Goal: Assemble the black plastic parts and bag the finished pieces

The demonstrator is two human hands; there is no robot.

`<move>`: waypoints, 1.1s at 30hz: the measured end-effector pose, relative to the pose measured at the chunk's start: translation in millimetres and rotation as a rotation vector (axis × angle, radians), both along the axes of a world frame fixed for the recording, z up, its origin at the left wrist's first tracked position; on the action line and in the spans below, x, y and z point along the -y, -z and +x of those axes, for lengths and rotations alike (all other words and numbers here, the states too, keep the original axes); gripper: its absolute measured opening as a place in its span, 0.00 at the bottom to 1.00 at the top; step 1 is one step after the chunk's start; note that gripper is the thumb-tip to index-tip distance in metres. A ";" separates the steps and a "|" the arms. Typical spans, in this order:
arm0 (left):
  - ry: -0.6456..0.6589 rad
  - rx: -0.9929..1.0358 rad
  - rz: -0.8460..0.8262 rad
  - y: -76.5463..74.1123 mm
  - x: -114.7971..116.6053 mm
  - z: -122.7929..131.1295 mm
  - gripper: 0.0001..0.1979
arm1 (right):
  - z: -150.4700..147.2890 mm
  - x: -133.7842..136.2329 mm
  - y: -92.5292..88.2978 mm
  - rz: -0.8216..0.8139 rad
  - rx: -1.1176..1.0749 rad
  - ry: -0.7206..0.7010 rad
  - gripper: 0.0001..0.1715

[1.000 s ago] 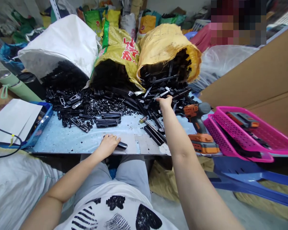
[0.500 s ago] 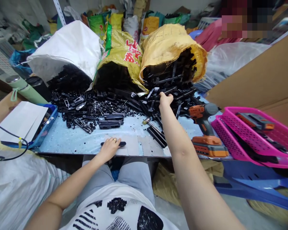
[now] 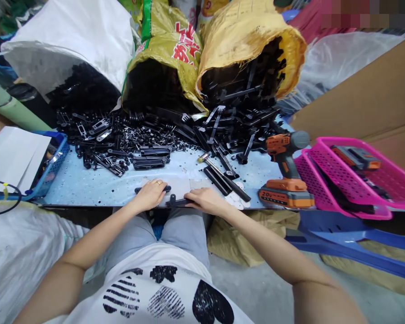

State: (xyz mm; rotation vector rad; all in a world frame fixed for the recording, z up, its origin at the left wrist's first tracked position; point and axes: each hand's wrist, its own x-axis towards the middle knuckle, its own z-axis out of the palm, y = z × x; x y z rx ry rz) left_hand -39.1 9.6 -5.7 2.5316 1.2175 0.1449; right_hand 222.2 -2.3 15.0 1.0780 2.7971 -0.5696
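My left hand [image 3: 151,194] is closed over a flat black bar with rounded ends [image 3: 168,188] near the table's front edge. Just to its right, my right hand [image 3: 204,199] pinches a black part with an upright tab at its left end [image 3: 176,202]; the two parts lie close together. Beyond my right hand lie a hammer [image 3: 216,167] with a dark grip and some black channel-shaped strips [image 3: 218,181]. A short stack of assembled black bars [image 3: 151,159] rests behind my left hand.
Black parts and pins [image 3: 131,137] spread in front of a white sack [image 3: 81,31], a green-yellow sack [image 3: 165,49] and an orange-yellow sack [image 3: 236,36]. An orange cordless drill [image 3: 285,173] stands at right beside pink baskets [image 3: 344,198]. A blue basket [image 3: 57,166] holds papers at left.
My right hand has come back from the pile below the orange-yellow sack to the front edge, bringing a black part beside my left hand. The view has tilted down.
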 end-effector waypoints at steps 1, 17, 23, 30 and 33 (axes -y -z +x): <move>0.001 -0.008 -0.013 -2.2 -0.5 1.6 0.16 | -5.0 3.1 2.4 0.019 0.045 0.002 0.23; 0.043 -0.016 0.003 -6.9 3.6 3.1 0.36 | -28.8 16.8 4.0 0.029 0.146 0.110 0.23; 0.010 0.068 0.010 -6.1 5.3 -1.3 0.34 | -34.1 16.3 -8.1 0.144 0.149 0.114 0.24; -0.062 0.241 0.111 -1.5 9.5 -9.1 0.28 | -47.2 21.9 -36.4 0.347 0.194 0.089 0.19; -0.050 0.256 0.112 1.3 11.5 -9.7 0.25 | -49.4 20.3 -44.5 0.336 0.213 0.087 0.18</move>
